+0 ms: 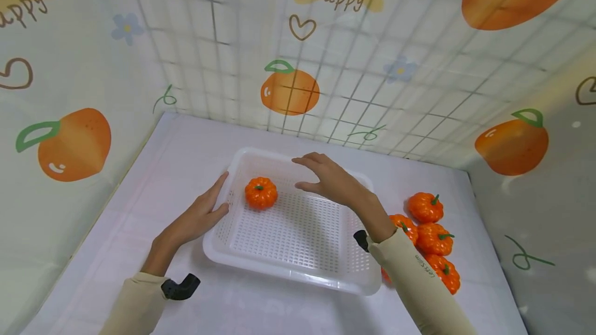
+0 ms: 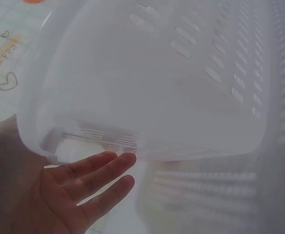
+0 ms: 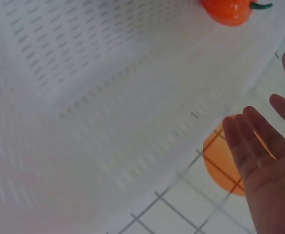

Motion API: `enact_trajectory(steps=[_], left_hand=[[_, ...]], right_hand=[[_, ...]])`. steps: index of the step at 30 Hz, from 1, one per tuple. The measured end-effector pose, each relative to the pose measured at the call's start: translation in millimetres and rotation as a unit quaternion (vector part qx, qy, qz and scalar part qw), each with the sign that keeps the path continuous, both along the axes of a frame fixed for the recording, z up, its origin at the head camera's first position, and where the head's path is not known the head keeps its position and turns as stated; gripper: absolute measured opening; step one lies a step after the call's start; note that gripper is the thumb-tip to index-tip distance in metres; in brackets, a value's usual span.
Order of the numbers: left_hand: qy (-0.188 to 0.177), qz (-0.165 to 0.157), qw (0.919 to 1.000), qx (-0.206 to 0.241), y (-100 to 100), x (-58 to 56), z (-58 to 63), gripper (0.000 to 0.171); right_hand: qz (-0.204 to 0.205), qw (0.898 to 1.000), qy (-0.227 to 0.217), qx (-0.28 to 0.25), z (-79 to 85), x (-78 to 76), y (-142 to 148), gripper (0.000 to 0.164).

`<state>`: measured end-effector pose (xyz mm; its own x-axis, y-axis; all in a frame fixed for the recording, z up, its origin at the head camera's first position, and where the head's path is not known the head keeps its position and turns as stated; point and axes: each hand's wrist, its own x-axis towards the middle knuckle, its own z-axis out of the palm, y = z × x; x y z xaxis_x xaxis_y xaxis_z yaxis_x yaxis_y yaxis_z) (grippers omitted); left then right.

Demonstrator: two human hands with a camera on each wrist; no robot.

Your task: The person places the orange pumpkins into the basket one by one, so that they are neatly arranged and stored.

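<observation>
A white perforated plastic basket (image 1: 291,275) sits on the table, and one small orange pumpkin (image 1: 261,193) lies inside it near the far left corner. My left hand (image 1: 201,215) is at the basket's left side, its fingers extended along the rim; in the left wrist view the loosely spread hand (image 2: 91,190) is beside the basket wall (image 2: 93,78). Over the far part of the basket hovers my right hand (image 1: 331,180), holding nothing, thumb and fingers apart. The right wrist view shows that hand (image 3: 271,180) clear of the pumpkin (image 3: 228,10).
Several more orange pumpkins (image 1: 426,207) are grouped on the table right of the basket, some partly hidden behind my right sleeve (image 1: 419,278). A wire grid (image 1: 344,92) behind a printed sheet borders the back, and printed sheeting (image 1: 74,92) borders the left and right.
</observation>
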<state>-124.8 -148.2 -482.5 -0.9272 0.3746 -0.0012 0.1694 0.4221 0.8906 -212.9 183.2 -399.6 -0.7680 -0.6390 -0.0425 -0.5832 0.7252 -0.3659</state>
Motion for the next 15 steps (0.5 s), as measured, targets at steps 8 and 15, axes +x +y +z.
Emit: enact_trajectory(steps=[8,15], left_hand=[[-0.001,0.003,1.0000,-0.002,1,-0.1,0.2,0.075],[-0.004,0.001,1.0000,-0.002,1,0.4,1.6,0.075]], right_hand=[[-0.073,0.997,0.025,-0.001,15.4,-2.0,42,0.062],[-0.130,0.990,0.060,-0.002,18.2,-5.4,85,0.056]])
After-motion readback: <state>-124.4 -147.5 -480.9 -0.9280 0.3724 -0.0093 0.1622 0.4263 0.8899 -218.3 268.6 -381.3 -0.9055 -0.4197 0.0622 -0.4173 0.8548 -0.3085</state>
